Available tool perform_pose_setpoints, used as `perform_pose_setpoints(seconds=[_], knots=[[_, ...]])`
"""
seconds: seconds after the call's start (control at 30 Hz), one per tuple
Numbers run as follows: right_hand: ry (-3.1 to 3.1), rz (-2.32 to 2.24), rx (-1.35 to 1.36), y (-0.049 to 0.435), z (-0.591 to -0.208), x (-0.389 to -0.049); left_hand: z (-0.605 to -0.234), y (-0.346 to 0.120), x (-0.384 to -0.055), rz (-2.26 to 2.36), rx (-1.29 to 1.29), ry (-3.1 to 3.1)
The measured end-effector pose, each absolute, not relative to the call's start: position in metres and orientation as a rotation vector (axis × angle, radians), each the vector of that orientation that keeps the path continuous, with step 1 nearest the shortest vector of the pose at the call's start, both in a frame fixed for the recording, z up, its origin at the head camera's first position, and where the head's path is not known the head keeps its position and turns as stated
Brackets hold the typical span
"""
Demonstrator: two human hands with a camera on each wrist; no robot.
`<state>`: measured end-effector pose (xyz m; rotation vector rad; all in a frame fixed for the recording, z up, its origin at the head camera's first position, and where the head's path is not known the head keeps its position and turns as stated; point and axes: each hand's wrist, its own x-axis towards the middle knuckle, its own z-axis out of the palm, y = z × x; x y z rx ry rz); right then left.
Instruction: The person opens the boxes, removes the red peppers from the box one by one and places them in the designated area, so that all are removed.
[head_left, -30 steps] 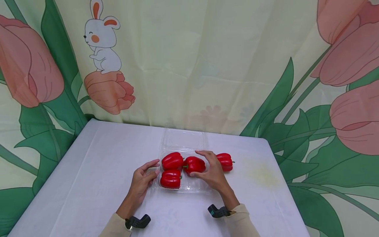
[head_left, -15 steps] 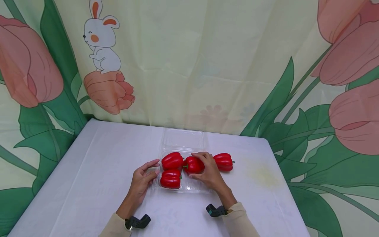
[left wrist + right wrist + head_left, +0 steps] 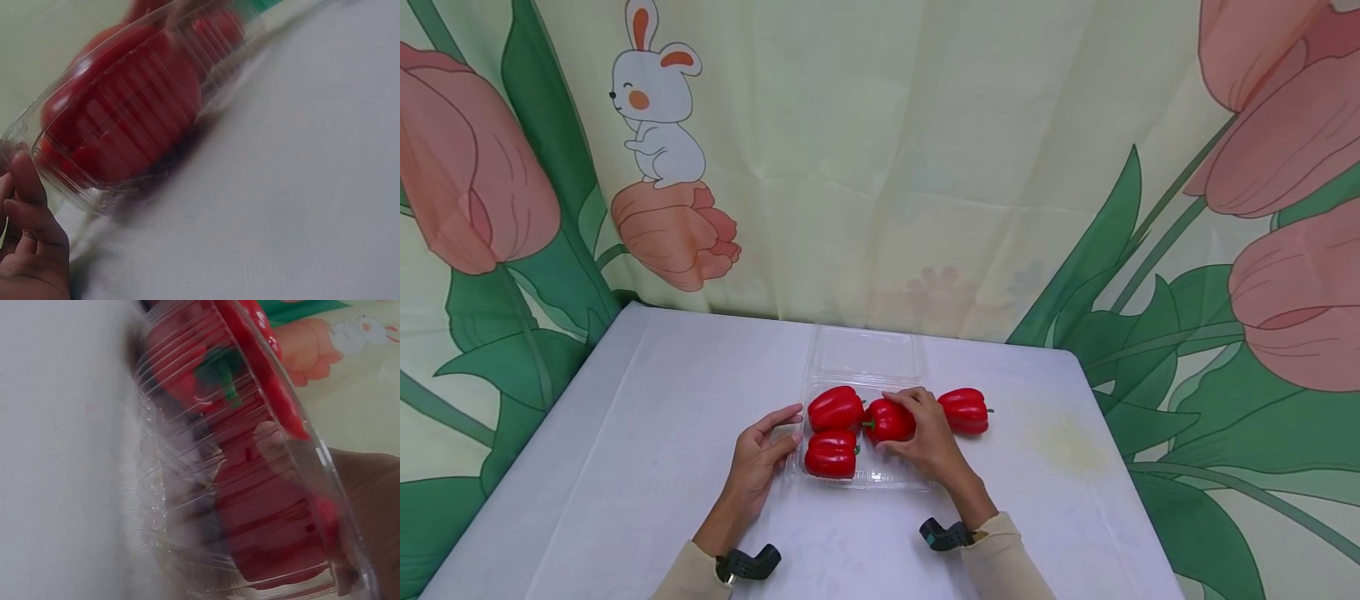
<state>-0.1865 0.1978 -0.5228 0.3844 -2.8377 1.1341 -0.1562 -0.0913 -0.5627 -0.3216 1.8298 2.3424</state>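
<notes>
Several red bell peppers lie about a clear plastic clamshell box [image 3: 880, 479], whose lid [image 3: 867, 353] stands open at the back. Two of them, an upper bell pepper [image 3: 835, 408] and a lower bell pepper [image 3: 831, 454], fill the box's left side. My right hand [image 3: 928, 437] grips a third bell pepper [image 3: 889, 420] inside the box, its green stem facing left. Through the ribbed wall in the right wrist view, fingertips [image 3: 275, 447] touch this pepper [image 3: 269, 519]. My left hand [image 3: 758, 450] holds the box's left edge, fingers at the rim corner in the left wrist view.
Another red bell pepper [image 3: 966, 411] lies on the white tablecloth [image 3: 647, 417] just right of the box, behind my right hand. A curtain [image 3: 880, 167] printed with tulips and a rabbit hangs behind the table. Each wrist wears a black camera [image 3: 945, 534].
My right hand has moved slightly left and closed around the third pepper. The left hand and box stay nearly where they were.
</notes>
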Motion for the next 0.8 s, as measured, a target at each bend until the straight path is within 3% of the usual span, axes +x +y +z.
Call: perform_pose_setpoints(seconds=[0.8], knots=[[-2.722,1.261,0.348,0.207,-0.494,-0.177,-0.564,-0.092,-0.156,2.338,-0.311,1.833]])
